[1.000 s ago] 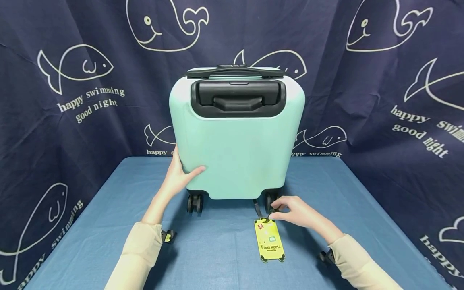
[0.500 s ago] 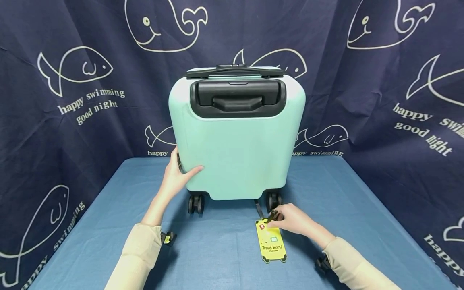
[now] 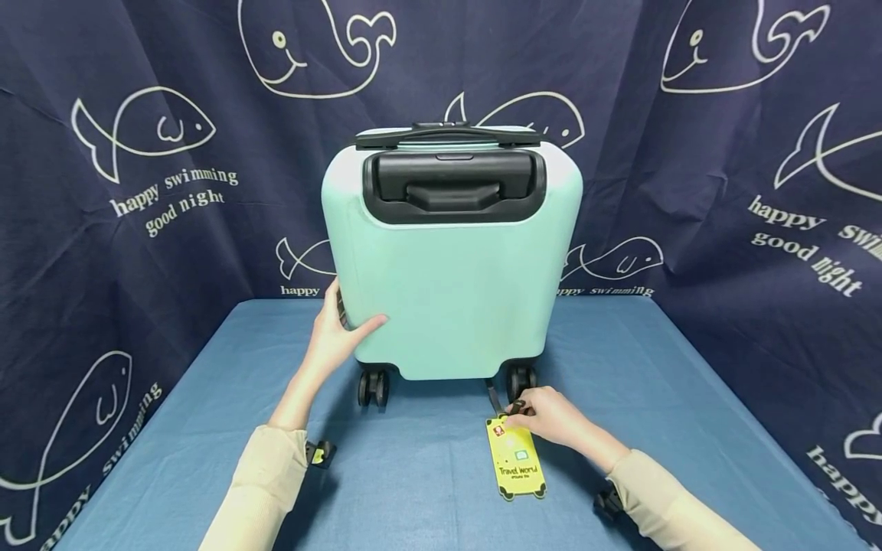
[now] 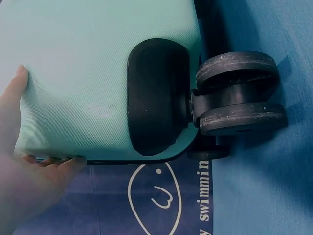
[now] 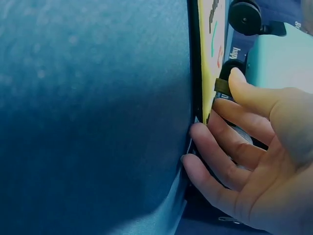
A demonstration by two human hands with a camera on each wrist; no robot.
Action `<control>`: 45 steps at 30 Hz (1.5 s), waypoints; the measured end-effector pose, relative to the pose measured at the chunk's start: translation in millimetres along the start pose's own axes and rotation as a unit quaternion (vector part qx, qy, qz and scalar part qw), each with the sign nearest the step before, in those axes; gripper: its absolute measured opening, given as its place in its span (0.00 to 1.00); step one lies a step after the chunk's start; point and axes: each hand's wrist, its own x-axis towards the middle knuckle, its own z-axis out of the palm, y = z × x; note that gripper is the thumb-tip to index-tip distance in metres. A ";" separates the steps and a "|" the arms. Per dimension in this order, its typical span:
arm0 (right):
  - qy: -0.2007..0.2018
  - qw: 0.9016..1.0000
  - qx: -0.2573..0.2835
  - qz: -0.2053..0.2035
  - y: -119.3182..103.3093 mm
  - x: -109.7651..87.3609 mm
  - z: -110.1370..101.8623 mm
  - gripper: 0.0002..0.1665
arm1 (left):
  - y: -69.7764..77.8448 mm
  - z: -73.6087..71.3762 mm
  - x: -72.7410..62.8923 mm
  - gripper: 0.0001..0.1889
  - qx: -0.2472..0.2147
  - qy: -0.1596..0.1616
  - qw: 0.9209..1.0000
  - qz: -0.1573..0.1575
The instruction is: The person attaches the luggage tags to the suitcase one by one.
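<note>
Down by a wheel [image 3: 521, 380], I've got the right hand [image 3: 551, 417] pinching the dark strap [image 5: 222, 86] at the yellow tag [image 3: 517, 467], left hand [image 3: 329, 337] gripping the suitcase [image 3: 448, 298]!

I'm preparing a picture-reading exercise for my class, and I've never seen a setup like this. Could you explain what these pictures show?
There is no robot here, just a person's bare left hand and right hand. The wide picture comes from a head-worn camera, the two close ones from cameras on the wrists.

A mint-green, hard-shelled, rounded suitcase stands on black wheels on a blue cloth. The left hand grips its lower side. The right hand pinches a narrow black strap by the upper edge of a flat, yellow, rectangular luggage tag. Behind hangs a dark blue fabric curtain with white fish drawings.
</note>
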 end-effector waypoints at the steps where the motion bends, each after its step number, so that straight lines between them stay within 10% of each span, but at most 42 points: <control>1: 0.001 1.000 0.000 0.003 -0.2 -0.1 0.2 0.13 | 0.1 0.0 0.0 0.52 -0.001 -0.001 1.000 0.000; 45: -0.065 0.991 0.120 -0.017 0.0 -7.2 -13.6 0.10 | 1.8 -1.7 -7.2 0.49 -0.014 -0.008 1.000 0.010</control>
